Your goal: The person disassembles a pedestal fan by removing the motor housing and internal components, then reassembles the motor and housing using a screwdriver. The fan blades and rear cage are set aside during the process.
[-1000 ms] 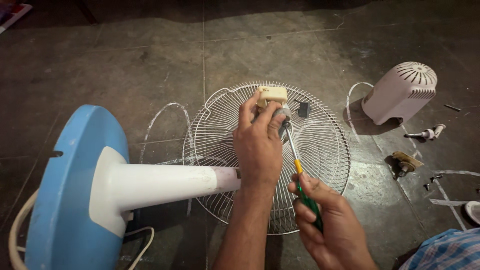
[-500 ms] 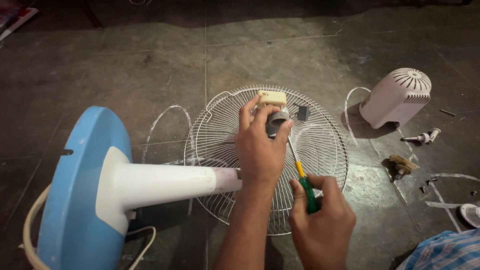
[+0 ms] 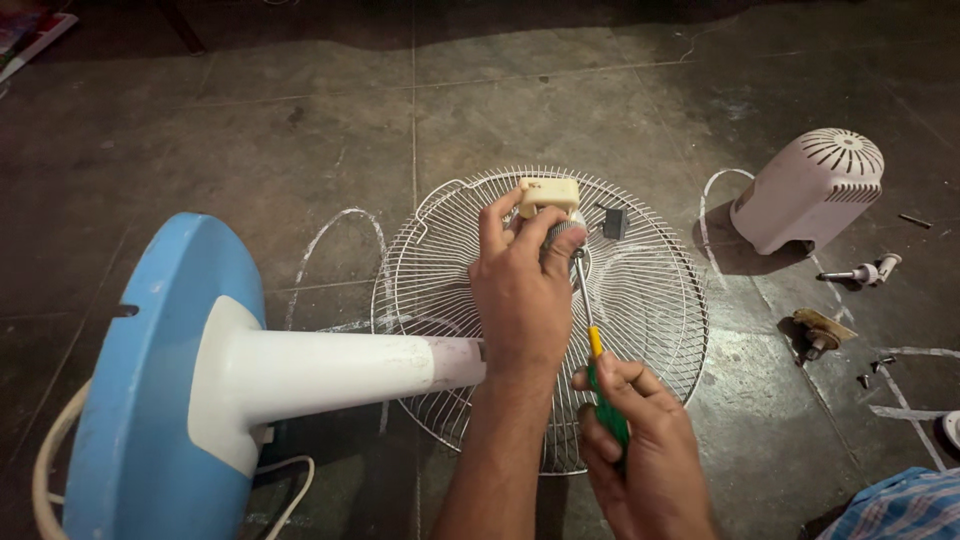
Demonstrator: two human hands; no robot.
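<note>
Small cream motor part [image 3: 547, 193] sits at top of fan neck over wire grille [image 3: 650, 300], left hand [image 3: 520, 290] w/ fingers curled tight round it, right hand [image 3: 650, 470] fist-closed on green/yellow screwdriver [image 3: 592, 350], tip at part; blue fan base [image 3: 140, 400] left, white motor cover [image 3: 810, 190] right.

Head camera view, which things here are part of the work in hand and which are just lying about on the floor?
In hand:
left hand gripping the fan motor assembly
right hand holding the screwdriver
fan stand with blue base
wire grille underneath

Lying about:
white motor cover
small knob part
brown fitting
loose screws
</note>
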